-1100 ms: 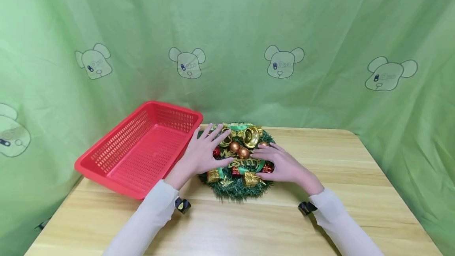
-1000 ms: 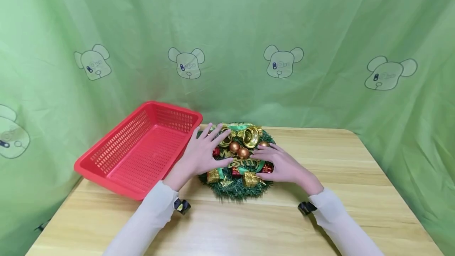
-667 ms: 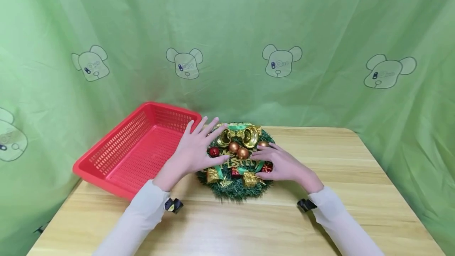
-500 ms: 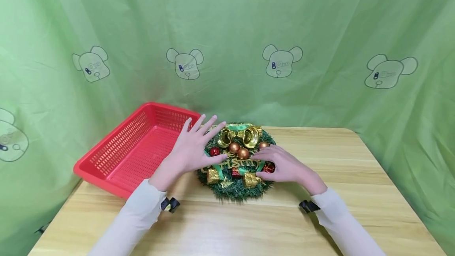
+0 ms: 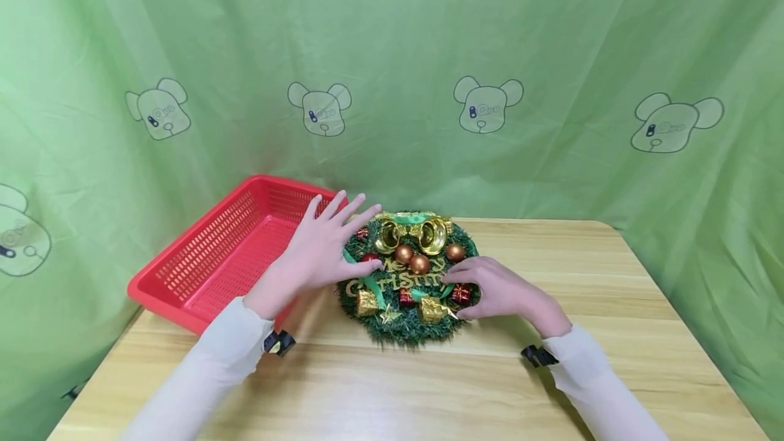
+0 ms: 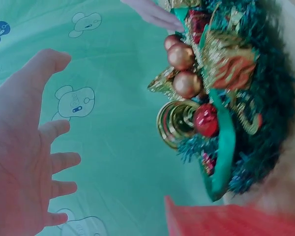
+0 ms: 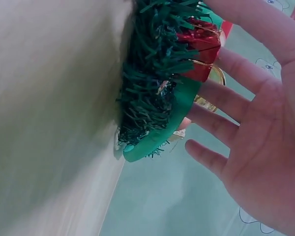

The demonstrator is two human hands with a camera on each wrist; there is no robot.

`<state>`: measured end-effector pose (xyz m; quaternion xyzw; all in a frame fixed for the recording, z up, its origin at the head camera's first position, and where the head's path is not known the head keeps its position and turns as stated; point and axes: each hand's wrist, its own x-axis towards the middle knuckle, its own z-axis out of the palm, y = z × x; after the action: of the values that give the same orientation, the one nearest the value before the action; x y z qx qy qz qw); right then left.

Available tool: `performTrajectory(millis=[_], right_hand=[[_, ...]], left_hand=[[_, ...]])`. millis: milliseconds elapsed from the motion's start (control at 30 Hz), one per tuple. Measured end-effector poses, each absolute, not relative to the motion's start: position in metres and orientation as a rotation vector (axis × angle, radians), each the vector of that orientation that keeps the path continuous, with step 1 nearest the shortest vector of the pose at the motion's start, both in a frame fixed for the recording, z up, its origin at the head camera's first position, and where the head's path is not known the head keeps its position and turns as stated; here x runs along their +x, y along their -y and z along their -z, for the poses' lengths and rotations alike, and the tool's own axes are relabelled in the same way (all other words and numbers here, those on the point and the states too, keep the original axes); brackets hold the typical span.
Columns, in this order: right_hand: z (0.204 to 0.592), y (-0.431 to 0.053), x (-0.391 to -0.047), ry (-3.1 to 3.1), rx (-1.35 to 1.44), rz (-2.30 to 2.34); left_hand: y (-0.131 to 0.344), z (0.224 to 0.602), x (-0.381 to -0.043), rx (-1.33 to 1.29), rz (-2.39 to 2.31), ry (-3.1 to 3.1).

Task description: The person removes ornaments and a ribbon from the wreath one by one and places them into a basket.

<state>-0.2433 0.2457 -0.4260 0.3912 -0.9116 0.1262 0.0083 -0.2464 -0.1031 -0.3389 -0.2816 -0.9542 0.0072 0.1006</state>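
Observation:
A Christmas wreath (image 5: 407, 333) of green tinsel lies on the wooden table, decked with gold bells (image 5: 432, 235), copper balls (image 5: 419, 264), small wrapped gift boxes (image 5: 367, 303) and gold lettering. My left hand (image 5: 324, 247) hovers with fingers spread between the basket and the wreath's left side, its thumb overlapping the lettering in the head view. In the left wrist view that palm (image 6: 14, 152) is bare and apart from the wreath. At the right edge, my right hand (image 5: 499, 289) reaches over with gently bent fingers. Its fingers (image 7: 241, 73) lie close beside a red gift box (image 7: 204, 51) in the right wrist view.
A red perforated plastic basket (image 5: 177, 315) stands at the table's back left, partly behind my left hand. Green curtain (image 5: 404, 33) with printed bear heads hangs round the back and sides. Bare tabletop (image 5: 551, 250) shows to the right of the wreath.
My left hand has drawn back leftward from the wreath and risen a little, uncovering more of its left side. The right hand has eased slightly right. The wreath and basket keep their places.

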Motion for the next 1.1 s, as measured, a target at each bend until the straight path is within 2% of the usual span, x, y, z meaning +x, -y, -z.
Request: performTrajectory(millis=[400,833,1100], right_hand=[[0.425,-0.244,-0.245,2.822,1.254,-0.396],[0.420,-0.236,-0.241,2.933,1.191,-0.357],[0.420,-0.236,-0.241,2.943,1.151,-0.328]], left_hand=[[0.086,0.322,-0.275,-0.972,-0.125,2.869],[0.047,0.357,-0.295,-1.275,-0.088,2.745],[0.027,0.382,-0.297,-1.351,-0.062,2.659]])
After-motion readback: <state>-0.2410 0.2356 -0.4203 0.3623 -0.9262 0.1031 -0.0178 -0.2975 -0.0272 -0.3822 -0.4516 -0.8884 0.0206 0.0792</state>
